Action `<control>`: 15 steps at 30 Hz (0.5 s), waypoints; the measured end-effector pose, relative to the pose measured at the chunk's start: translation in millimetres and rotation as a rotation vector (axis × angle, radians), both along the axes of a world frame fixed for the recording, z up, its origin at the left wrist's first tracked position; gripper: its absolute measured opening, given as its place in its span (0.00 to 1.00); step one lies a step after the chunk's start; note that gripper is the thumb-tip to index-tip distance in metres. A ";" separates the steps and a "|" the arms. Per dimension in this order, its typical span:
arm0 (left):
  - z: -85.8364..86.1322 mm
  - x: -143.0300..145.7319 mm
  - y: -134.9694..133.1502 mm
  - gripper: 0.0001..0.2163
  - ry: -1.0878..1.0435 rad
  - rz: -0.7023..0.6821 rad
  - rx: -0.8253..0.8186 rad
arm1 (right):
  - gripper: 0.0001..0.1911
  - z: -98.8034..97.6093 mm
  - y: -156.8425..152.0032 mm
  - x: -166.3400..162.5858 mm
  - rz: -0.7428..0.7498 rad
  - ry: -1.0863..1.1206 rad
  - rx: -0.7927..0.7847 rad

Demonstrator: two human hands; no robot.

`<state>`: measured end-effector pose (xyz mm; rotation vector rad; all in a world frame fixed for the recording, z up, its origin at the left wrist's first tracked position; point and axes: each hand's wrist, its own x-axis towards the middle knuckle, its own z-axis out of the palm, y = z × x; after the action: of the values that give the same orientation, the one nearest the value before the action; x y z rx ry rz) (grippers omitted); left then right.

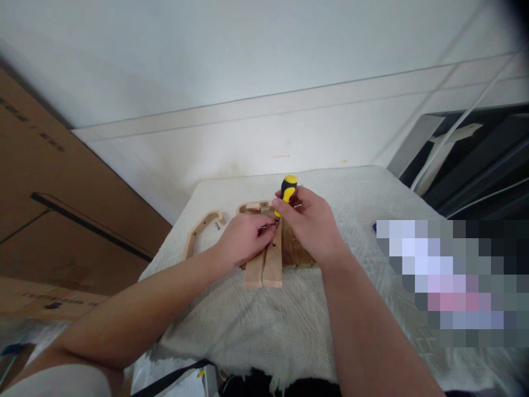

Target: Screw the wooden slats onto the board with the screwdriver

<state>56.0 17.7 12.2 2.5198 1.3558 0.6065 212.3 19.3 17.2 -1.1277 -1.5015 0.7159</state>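
While right fingers grip a screwdriver, left fingers bunched, near its tip

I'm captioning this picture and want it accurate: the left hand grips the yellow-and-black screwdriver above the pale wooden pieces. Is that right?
Not quite: the head view shows the right hand gripping the yellow-and-black screwdriver above the pale wooden pieces.
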 end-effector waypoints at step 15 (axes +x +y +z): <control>1.8 1.8 -2.0 0.10 0.004 0.021 0.005 | 0.16 -4.5 3.1 -0.3 -0.151 -0.177 0.078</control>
<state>57.8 15.7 14.0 2.5154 1.3850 0.6103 212.0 22.4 12.7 -1.2555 -1.5579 0.4601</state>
